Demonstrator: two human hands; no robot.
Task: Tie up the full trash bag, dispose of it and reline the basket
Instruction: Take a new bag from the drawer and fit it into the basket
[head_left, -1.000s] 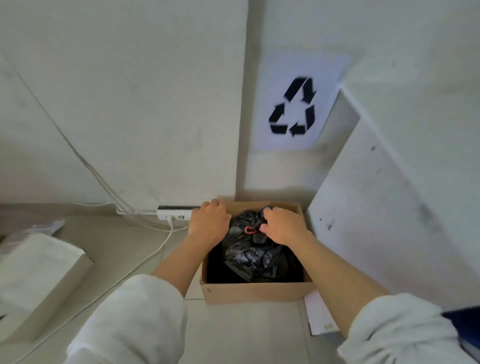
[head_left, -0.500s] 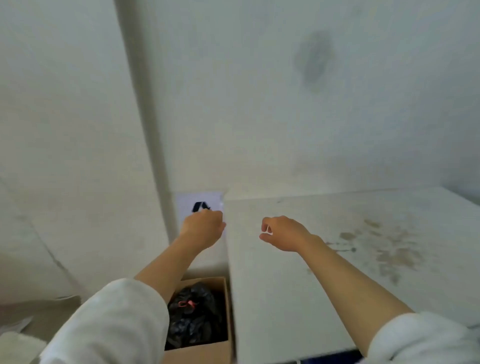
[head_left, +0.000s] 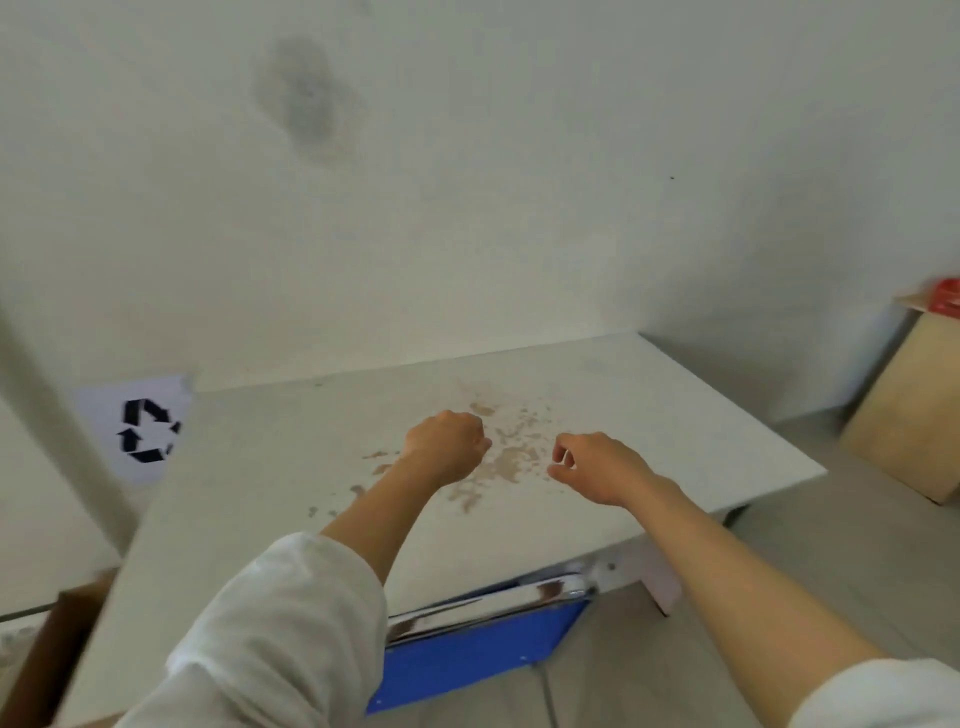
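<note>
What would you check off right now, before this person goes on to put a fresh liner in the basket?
1. Left hand free: ok, loosely curled, nothing seen in its grip.
2. Right hand free: ok, fingers half curled, holding nothing.
3. Fresh liner within reach: not ok, none visible on the white table or nearby.
4. Basket in view: not ok, only a cardboard box edge shows at lower left.
5. Tied bag disposed of: cannot tell, no bag visible.
6. Table surface clean: not ok, brown stains lie between the hands.
</note>
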